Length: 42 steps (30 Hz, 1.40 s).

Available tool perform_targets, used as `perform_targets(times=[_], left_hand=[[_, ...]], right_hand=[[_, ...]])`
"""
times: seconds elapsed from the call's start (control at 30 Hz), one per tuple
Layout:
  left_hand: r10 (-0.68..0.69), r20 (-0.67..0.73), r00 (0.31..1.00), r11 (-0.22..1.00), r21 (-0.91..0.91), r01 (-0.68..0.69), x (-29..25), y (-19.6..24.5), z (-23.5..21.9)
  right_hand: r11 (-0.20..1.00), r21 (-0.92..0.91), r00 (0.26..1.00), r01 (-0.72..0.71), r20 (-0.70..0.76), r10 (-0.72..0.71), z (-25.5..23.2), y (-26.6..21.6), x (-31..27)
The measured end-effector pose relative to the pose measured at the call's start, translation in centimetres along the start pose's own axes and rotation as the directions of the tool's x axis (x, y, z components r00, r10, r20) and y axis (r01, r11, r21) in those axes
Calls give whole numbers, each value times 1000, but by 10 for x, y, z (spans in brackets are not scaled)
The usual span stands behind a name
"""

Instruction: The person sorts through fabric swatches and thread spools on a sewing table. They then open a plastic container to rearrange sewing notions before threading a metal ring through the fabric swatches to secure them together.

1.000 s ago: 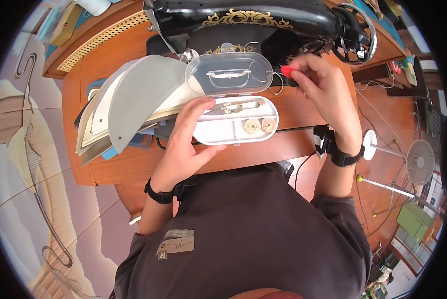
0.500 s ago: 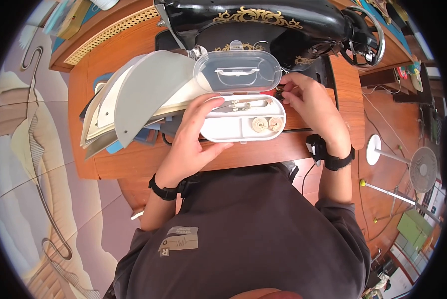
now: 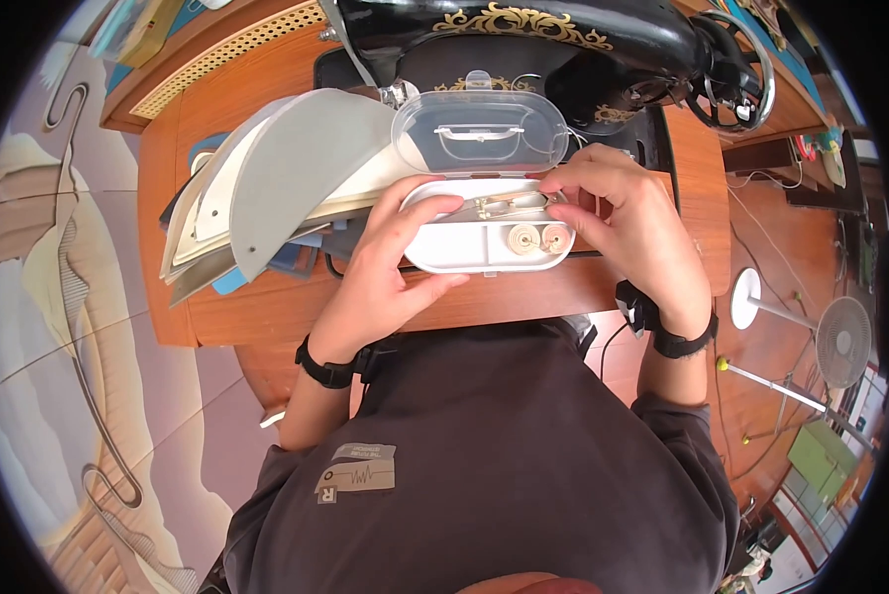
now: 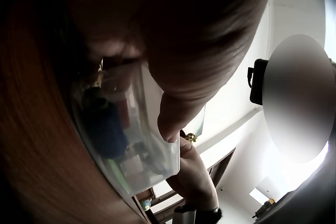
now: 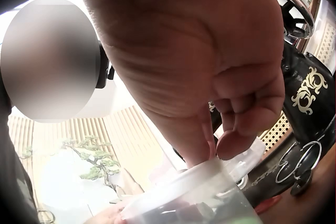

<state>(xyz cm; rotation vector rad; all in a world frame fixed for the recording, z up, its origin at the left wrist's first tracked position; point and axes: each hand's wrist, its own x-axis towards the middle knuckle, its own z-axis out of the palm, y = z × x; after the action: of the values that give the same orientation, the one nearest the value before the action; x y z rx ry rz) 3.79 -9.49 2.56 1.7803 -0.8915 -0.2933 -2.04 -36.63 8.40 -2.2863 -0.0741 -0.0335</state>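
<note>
An open sewing box (image 3: pixel 439 259) stands on the table, its white tray divided into compartments and its clear lid (image 3: pixel 424 124) tipped back. My left hand (image 3: pixel 375 257) grips the box's left end, fingers behind, thumb along the front. At the tray's right end, thumb and fingers of my right hand (image 3: pixel 637 223) pinch what look like metal thread snips (image 3: pixel 504 205) in the rear compartment. Two pale rolls (image 3: pixel 523 240) sit in the front right compartment. Through the box's clear side, the left wrist view shows a blue item (image 4: pixel 105 132). A red piece (image 5: pixel 268 203) lies near the box.
A black sewing machine (image 3: pixel 523 25) with gold ornament stands behind the box. Left of it lies a stack of grey and cream templates (image 3: pixel 301 183). Metal rings with a dark piece (image 5: pixel 302 182) lie by the machine. A fan (image 3: pixel 844 342) stands on the floor at right.
My right hand set the red piece down behind the box's right side, then moved forward and left onto the tray's metal snips. My left hand keeps its grip on the box.
</note>
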Motion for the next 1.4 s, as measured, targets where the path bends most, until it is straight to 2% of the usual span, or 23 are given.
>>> perform_targets(times=[0.07,0.17,0.27,0.37,0.47,0.57,0.67,0.77,0.8,0.9,0.93,0.97,1.03,1.17,1.2,1.3,1.4], left_hand=[[10,7,1000,1000,1,-10,0,0,0],[10,-1,1000,1000,10,-10,0,1,0],[20,4,1000,1000,17,-20,0,2,0],[1,-29,1000,1000,-15,-2,-1,-1,3],[-72,-17,997,997,-40,72,-5,-3,3],[-103,-10,995,993,-56,103,-5,-4,4],[-123,-13,992,992,-43,122,-4,0,3],[-113,0,994,994,-6,113,-4,0,2],[-170,8,985,984,-60,171,-5,1,3],[-157,7,988,986,-56,158,-5,0,3],[-142,6,990,989,-38,142,-5,-1,3],[-127,5,992,992,-17,127,-5,-2,3],[-128,6,992,992,-11,128,-6,-3,2],[-157,27,987,987,-21,157,-5,-2,1],[-159,35,987,987,-9,160,-5,-2,1],[-207,-29,978,970,-133,202,-9,-4,6],[-188,-79,979,975,-138,176,-12,-9,7]], right_hand=[[997,-20,998,70,6,-70,0,4,3],[999,-45,992,8,128,-3,-12,-9,10],[993,-117,990,21,138,-5,-14,-13,13],[997,-79,989,-21,146,32,-13,-15,14],[998,-51,996,22,89,-17,-9,-11,12],[998,-12,995,-63,74,64,-7,-12,9],[991,64,991,118,-67,-114,6,2,3],[992,-10,989,128,-75,-128,0,-1,-1],[984,8,976,176,-130,-173,-3,6,-5],[994,73,971,78,-230,-59,-30,19,-26],[980,199,957,1,-284,56,-36,25,-37],[956,292,929,8,-357,102,-38,34,-43],[926,330,886,-184,-352,302,-42,52,-56],[837,416,796,-357,-333,505,-18,76,-63],[845,393,797,-363,-339,500,-11,77,-61],[854,294,786,-430,-343,514,-3,75,-53],[872,132,791,-472,-374,485,0,69,-45]])
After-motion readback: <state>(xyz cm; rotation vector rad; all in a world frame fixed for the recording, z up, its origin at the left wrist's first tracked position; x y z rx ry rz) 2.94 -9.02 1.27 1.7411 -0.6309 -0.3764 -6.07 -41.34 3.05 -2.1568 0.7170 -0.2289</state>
